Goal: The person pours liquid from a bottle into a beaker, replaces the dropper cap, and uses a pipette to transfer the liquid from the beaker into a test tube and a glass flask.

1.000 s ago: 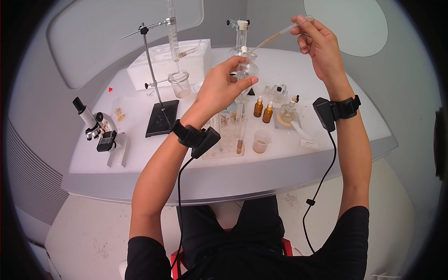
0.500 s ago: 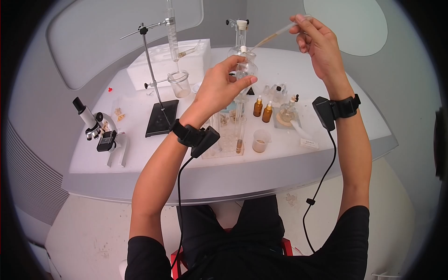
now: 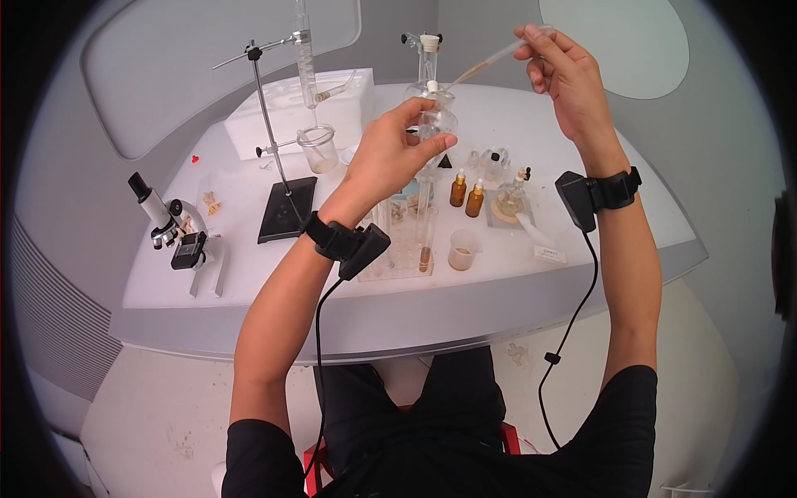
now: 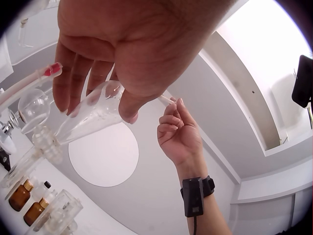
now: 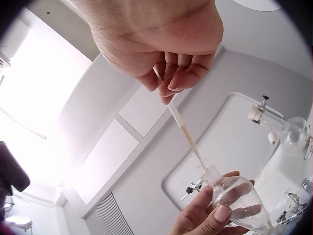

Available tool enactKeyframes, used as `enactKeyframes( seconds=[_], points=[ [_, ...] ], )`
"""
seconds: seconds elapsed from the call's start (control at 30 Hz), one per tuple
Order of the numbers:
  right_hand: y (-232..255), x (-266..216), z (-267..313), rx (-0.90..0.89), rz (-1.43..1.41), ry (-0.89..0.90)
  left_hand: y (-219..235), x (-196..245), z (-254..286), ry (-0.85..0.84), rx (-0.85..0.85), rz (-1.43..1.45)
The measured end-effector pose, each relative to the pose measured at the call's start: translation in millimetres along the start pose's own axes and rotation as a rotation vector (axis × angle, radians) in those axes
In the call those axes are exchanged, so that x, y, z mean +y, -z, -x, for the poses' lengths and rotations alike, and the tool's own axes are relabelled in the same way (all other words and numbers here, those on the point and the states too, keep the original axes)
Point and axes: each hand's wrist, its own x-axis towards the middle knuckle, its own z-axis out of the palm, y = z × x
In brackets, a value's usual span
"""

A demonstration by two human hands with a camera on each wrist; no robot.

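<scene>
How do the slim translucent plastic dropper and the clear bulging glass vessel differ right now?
Shape: the dropper is a narrow tube, while the glass vessel swells into a wide body.
Contents: the dropper holds brownish liquid; the vessel looks colourless.
Hold: the right hand pinches the dropper; the left hand grips the vessel around its body.
Both are see-through.

- Amber dropper bottles (image 3: 458, 191): 2
- White stoppers (image 3: 429, 41): 2
- Black wrist-worn cameras (image 3: 364, 252): 2
- Translucent pipette (image 3: 506, 52): 1
- Microscope (image 3: 190, 249): 1
- Black-based metal stand (image 3: 287, 214): 1
- White foam block (image 3: 253, 129): 1
- Small translucent cup (image 3: 462, 251): 1
- Ring-held beaker (image 3: 322, 158): 1
- White label card (image 3: 550, 255): 1
</scene>
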Motion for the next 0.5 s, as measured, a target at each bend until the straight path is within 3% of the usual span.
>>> enactKeyframes(
  seconds=[0.5],
  points=[
    [-2.0,-2.4,-0.1,0.006,0.018,0.015,0.4,-1.5,-0.1,-0.012,0.0,0.016]
  ],
)
